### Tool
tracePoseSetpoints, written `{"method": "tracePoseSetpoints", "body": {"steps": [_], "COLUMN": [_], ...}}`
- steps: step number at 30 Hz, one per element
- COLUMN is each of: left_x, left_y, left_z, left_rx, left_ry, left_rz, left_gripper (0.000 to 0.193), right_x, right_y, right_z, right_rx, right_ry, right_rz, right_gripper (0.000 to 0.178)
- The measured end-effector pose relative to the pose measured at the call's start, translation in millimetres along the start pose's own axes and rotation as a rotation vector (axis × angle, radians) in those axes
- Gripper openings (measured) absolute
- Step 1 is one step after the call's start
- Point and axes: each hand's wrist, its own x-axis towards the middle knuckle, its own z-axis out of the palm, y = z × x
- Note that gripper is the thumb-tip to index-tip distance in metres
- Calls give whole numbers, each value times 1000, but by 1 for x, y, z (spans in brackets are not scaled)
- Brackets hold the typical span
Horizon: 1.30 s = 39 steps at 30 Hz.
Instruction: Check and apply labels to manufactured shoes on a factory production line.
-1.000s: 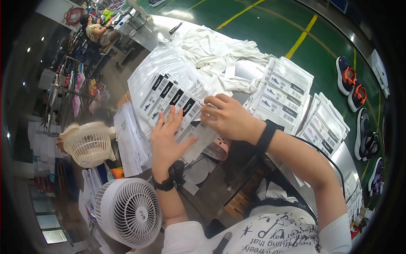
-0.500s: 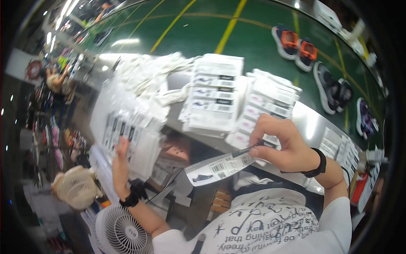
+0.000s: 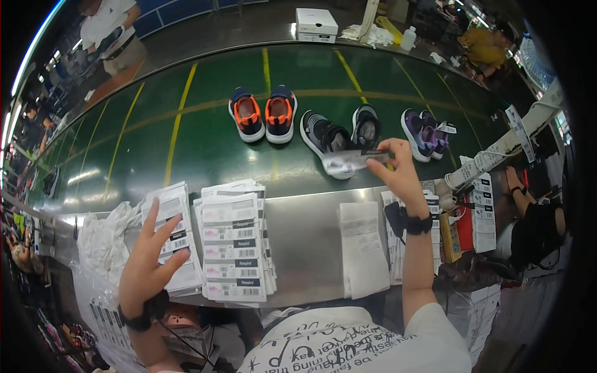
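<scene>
The right hand (image 3: 401, 171) pinches a label (image 3: 354, 160) over the black shoes (image 3: 316, 127), not yet released; the left hand (image 3: 149, 264), left of them, has spread fingers; rightward, the purple shoes (image 3: 415, 133) bear a tag (image 3: 447, 127); leftward, the orange-lined shoes (image 3: 281, 132) show none.

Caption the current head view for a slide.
Right hand holds a label strip near black shoes on a green surface; left hand open near a label stack.

**Shoes (image 3: 323, 133) behind, labels (image 3: 234, 248) before**

I saw three pairs ranged along the belt (image 3: 205, 137), a box (image 3: 316, 25) beyond. On the table (image 3: 305, 242) before the belt, cloth (image 3: 102, 239) lay left, two label stacks next, then sheets (image 3: 364, 248) further right.
</scene>
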Motion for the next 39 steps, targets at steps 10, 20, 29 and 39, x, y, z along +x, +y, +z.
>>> {"method": "tracePoseSetpoints", "body": {"steps": [10,20,29,39], "left_x": [271,308,81,23], "left_y": [-2,15,122,91], "left_z": [137,106,147,171], "left_rx": [425,-190,-40,-350], "left_ry": [116,-255,-248,32], "left_rz": [146,-154,475,233], "left_gripper": [82,43,42,39], "right_x": [118,45,-143,-156], "right_y": [146,76,-21,-24], "right_z": [39,-21,12,14], "right_rx": [-42,151,480,-9], "right_ry": [447,132,-356,-296], "right_rz": [139,248,230,152], "right_gripper": [54,70,104,69]}}
